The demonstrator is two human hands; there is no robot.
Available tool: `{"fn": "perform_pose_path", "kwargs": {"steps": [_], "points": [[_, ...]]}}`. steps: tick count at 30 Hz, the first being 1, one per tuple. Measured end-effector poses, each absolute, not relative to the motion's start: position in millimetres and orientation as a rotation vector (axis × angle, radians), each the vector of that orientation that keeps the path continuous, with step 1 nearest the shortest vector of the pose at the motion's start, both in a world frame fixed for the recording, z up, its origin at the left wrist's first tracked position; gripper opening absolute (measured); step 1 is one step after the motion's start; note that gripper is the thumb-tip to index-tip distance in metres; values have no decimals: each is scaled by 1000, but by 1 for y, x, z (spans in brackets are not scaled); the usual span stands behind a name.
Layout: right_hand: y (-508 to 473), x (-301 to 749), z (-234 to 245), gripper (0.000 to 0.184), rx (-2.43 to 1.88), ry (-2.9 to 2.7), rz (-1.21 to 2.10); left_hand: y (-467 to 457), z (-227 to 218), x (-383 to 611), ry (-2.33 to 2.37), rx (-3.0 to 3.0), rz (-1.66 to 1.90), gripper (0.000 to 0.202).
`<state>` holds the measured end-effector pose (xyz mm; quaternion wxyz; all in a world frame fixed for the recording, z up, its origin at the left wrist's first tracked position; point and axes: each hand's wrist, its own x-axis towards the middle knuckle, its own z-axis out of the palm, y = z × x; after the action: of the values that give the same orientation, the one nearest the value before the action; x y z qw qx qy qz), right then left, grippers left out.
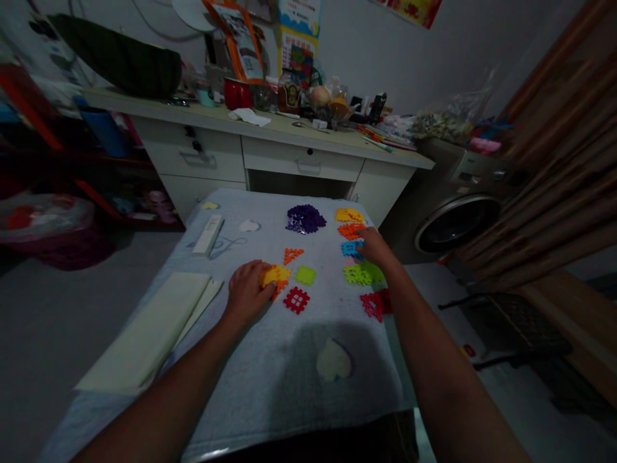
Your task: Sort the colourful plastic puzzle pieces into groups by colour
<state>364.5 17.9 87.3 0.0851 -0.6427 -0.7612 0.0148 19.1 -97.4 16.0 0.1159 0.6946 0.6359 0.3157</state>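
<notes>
My left hand (248,290) is closed round yellow plastic interlocking tiles (276,275), with orange tiles (279,290) partly showing beneath. To its right lie a light green square tile (305,275), a red windowed tile (296,299) and an orange triangular frame (292,255). Over the right edge of the table, my right hand (375,247) has its fingers apart, fingertips at the orange pile (351,230) and the blue tiles (351,249). Yellow tiles (349,215) lie behind that hand. Nearer me are green tiles (360,274) and red tiles (373,305), partly hidden by my forearm.
A purple tile heap (305,219) sits at the far middle of the cloth-covered table (332,392). On the left are a white oblong box (209,235) and folded pale cloth (149,328). Behind stand a cluttered white desk (299,151) and a washing machine (453,199).
</notes>
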Motion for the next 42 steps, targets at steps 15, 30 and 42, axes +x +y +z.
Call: {"fn": "perform_pose_path", "kwargs": {"steps": [15, 30, 42], "points": [[6, 210, 34, 53, -1492, -2443, 392, -101, 20, 18, 1750, 2066, 910, 48], [23, 258, 60, 16, -1617, -2267, 335, -100, 12, 17, 1772, 2168, 801, 48], [71, 359, 81, 13, -2012, -1837, 53, -100, 13, 19, 1776, 2184, 777, 44]]}}
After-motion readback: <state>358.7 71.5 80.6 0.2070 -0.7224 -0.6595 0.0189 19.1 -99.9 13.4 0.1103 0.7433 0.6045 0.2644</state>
